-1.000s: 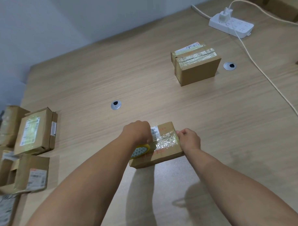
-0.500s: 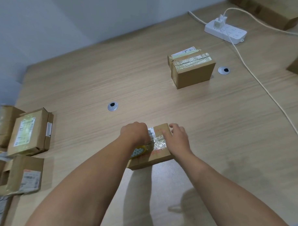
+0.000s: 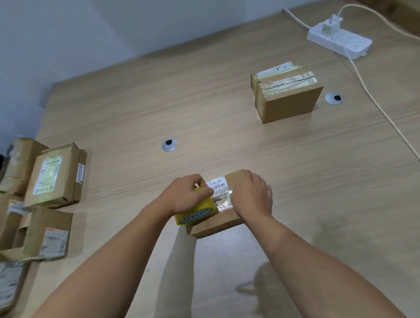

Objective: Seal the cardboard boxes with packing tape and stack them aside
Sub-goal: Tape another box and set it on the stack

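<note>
The small box (image 3: 215,226) lies flat near the front edge of the worktop (image 3: 154,101), about midway along it, with its labelled top face upward.

Hand state:
- The left hand (image 3: 184,196) grips the yellow tape roll (image 3: 194,213), fingers curled over the roll, which rests on the left end of the box top.
- The right hand (image 3: 252,196) lies palm down on the right part of the box top, fingers laid flat and pressing. It pinches nothing that can be seen.

A clear tape strip (image 3: 223,198) runs across the box top from the roll to the right hand. The strip appears to be joined to the roll; whether it reaches down the right side of the box cannot be told.

Progress, as judged:
- One taped box (image 3: 287,96) stands toward the far right corner, near the power strip (image 3: 339,41). It looks sealed and set aside.
- The small box is in the sealing step: tape is laid on top, not yet severed.
- Several other boxes (image 3: 55,176) lie along the left edge. Some carry old tape and labels; one at the front shows loose flaps and likely awaits sealing.
- No stack is formed yet; sealing of the left-edge boxes and all stacking are left.
</note>
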Available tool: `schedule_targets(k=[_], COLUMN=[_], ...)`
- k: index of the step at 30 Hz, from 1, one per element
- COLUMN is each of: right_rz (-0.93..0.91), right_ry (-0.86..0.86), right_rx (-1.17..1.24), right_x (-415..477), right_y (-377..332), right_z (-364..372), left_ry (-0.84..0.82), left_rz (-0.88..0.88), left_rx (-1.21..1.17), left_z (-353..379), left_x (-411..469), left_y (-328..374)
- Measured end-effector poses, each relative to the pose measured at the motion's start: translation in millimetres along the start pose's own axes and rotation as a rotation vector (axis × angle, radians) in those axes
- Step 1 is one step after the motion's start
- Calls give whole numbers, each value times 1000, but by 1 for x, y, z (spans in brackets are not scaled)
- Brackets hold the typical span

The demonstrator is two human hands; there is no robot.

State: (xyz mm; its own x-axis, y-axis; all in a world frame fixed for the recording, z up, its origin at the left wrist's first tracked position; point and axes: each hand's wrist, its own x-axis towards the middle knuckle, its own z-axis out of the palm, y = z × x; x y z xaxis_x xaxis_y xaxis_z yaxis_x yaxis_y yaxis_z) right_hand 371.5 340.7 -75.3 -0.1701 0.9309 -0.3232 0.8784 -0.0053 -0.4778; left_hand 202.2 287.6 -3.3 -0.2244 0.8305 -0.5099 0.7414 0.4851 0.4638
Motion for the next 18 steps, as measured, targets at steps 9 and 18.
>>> schedule_targets(k=[9,18], right_rz=[-12,58], right_ry=[-36,-47], right_rx=[152,145], right_x=[-4,2], right_y=[9,8], right_z=[11,14], left_ry=[-56,-52], left_rz=[53,81], left_rx=[-371,-510], left_z=[1,-5], left_x=[-17,-33], left_y=[-24,-52])
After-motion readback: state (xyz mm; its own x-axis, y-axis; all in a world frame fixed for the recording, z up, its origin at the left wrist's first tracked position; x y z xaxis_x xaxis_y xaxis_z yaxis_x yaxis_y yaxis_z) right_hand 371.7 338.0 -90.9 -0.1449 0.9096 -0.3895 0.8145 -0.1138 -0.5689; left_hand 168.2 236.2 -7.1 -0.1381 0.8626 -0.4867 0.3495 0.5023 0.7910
